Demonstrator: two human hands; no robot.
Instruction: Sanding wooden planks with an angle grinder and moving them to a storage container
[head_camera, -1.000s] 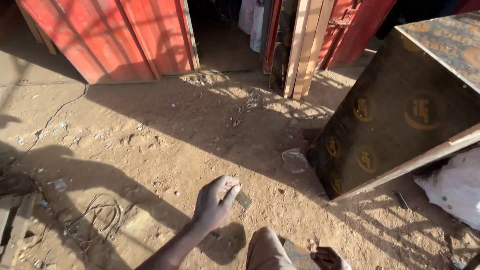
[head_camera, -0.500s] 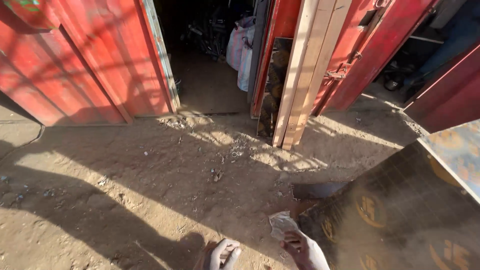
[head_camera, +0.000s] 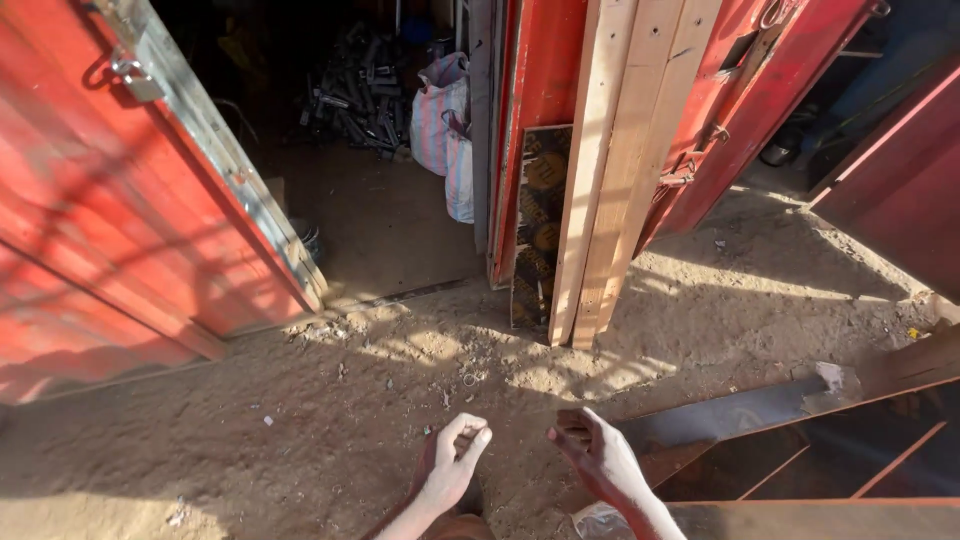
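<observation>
Hovering low over the sandy ground (head_camera: 300, 440), both bare hands sat at the bottom edge of the head view, close together but apart. The left hand (head_camera: 452, 462) was curled into a loose fist, its fingers (head_camera: 468, 432) clenched with the thumb laid against them; whether anything lay inside the fist could not be told. The right hand (head_camera: 598, 458) was half in shadow, its fingers (head_camera: 572, 432) bent and drawn together, and the view did not show whether they pinched anything. Just below the right wrist, a crumpled clear plastic piece (head_camera: 598, 522) showed at the frame's edge, touching or just beside the forearm; which of the two could not be told.

To the right of the right hand, a dark metal frame with a flat bar (head_camera: 740, 412) and rust-coloured struts (head_camera: 900, 460) stood near the hand. Ahead, pale wooden planks (head_camera: 610, 170) leaned upright against a red metal door (head_camera: 545, 80), with a dark patterned board (head_camera: 540, 220) behind them. On the left, another red door (head_camera: 110, 230) stood swung open, a padlock (head_camera: 130, 75) hanging near its top. Between the doors, the dim interior held a striped woven sack (head_camera: 445, 125) and a heap of dark metal parts (head_camera: 355, 95). Small debris (head_camera: 470, 380) littered the sunlit patch before the threshold.
</observation>
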